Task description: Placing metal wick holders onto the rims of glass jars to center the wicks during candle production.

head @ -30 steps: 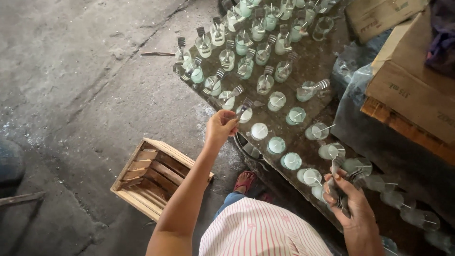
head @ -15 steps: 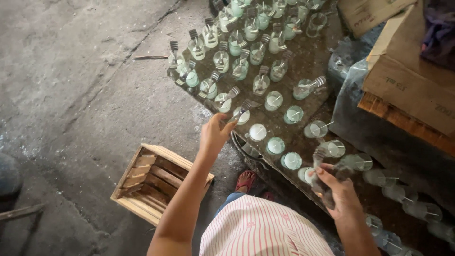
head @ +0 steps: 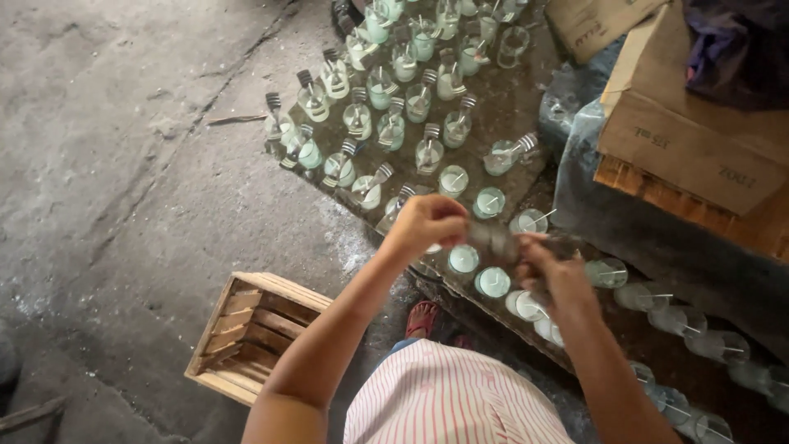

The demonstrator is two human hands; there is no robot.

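Note:
My left hand [head: 427,224] and my right hand [head: 549,265] meet above a dark board [head: 509,107] on the floor. Between them is a small clear glass jar [head: 496,242], blurred, and both hands close on it. Under and around the hands stand several glass jars filled with pale green wax [head: 463,258], each with a thin wick stick. Farther back, bulb-shaped glass bottles with metal clips [head: 430,151] stand in rows.
A small wooden crate [head: 251,333] sits on the concrete floor at lower left. Cardboard boxes [head: 694,140] are stacked at right over a dark plastic sheet. More clear jars [head: 707,345] line the board's right end. My red sandal [head: 422,319] shows below.
My right hand rose from the lower right with a jar and came to the middle. My left hand shifted right to meet it. The camera view moved slightly.

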